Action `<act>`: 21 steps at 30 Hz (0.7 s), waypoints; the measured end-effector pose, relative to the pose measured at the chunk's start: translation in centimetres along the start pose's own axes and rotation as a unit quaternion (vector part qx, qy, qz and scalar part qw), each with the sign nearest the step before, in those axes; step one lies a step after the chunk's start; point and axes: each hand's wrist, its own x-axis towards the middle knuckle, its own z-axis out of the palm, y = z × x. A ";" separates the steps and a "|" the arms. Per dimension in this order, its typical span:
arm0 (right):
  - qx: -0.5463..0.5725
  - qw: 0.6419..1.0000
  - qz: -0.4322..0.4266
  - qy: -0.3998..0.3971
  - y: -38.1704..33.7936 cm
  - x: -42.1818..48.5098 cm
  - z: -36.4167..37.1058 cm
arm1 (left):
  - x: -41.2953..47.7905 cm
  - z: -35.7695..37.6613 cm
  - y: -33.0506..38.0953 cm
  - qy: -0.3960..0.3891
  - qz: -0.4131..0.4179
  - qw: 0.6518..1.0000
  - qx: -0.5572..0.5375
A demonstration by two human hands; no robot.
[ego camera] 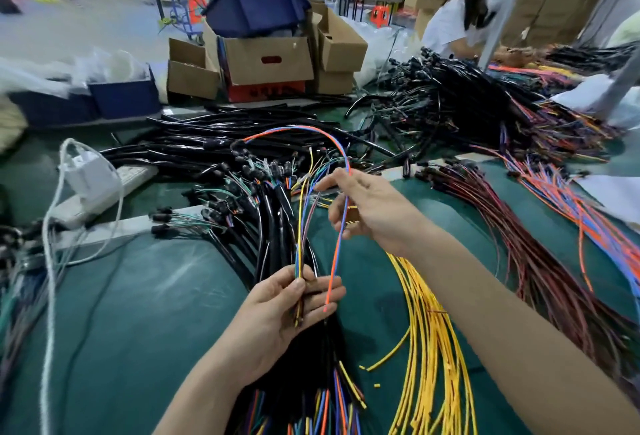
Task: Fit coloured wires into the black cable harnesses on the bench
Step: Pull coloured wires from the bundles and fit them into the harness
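Orange-and-blue paired wire (334,266) is looping up over the middle of the green bench (138,296). The right hand (374,213) is pinching it with curled fingers just below the arc's top. Its near end is dangling against the left hand (287,310), which is gripping a thin bunch of coloured wires (300,226). Black harnesses (270,199) are lying just behind, and loose yellow wires (426,348) are sprawling to the right.

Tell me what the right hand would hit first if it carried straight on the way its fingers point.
The right hand, pinching an orange-blue wire pair, points left, so it would likely first meet the fanned coloured wires rising from the left hand, then the black harnesses behind; depth is unclear.
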 end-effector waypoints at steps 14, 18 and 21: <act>-0.007 1.000 -0.015 -0.010 2.9 1.1 2.1 | 0.1 -0.9 0.1 -0.035 -0.019 0.999 -0.007; 0.049 0.999 0.012 0.020 3.9 0.8 1.8 | 0.1 -0.6 0.2 -0.031 -0.011 0.999 -0.004; 0.097 0.984 0.016 0.149 4.7 0.6 1.6 | 0.1 -0.5 0.2 -0.026 0.000 1.000 0.010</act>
